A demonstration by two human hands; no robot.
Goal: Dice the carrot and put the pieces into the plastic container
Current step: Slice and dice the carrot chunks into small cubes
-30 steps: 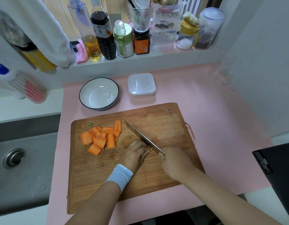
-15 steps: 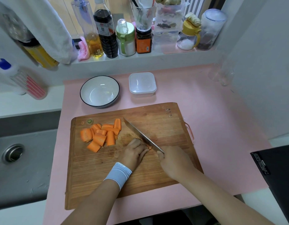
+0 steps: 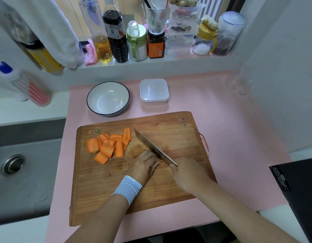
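Several orange carrot chunks (image 3: 108, 146) lie in a pile at the left of the wooden cutting board (image 3: 178, 134). My left hand (image 3: 144, 165), with a pale blue wristband, curls its fingers over a small carrot piece (image 3: 161, 160) that is almost wholly hidden. My right hand (image 3: 188, 172) grips the handle of a knife (image 3: 151, 146); its blade lies right against my left fingers, tip pointing up-left. The square clear plastic container (image 3: 154, 91) stands beyond the board with nothing visible in it.
A white bowl (image 3: 108, 99) with a dark rim sits left of the container. Bottles and jars (image 3: 115, 32) line the sill behind. A sink (image 3: 20, 165) lies to the left, a black box (image 3: 299, 190) at the right, clear glassware (image 3: 239, 81) by the right wall.
Both hands and the knife stay in nearly the same spot on the board; the blade keeps working against the hidden piece. The carrot pile has not moved.
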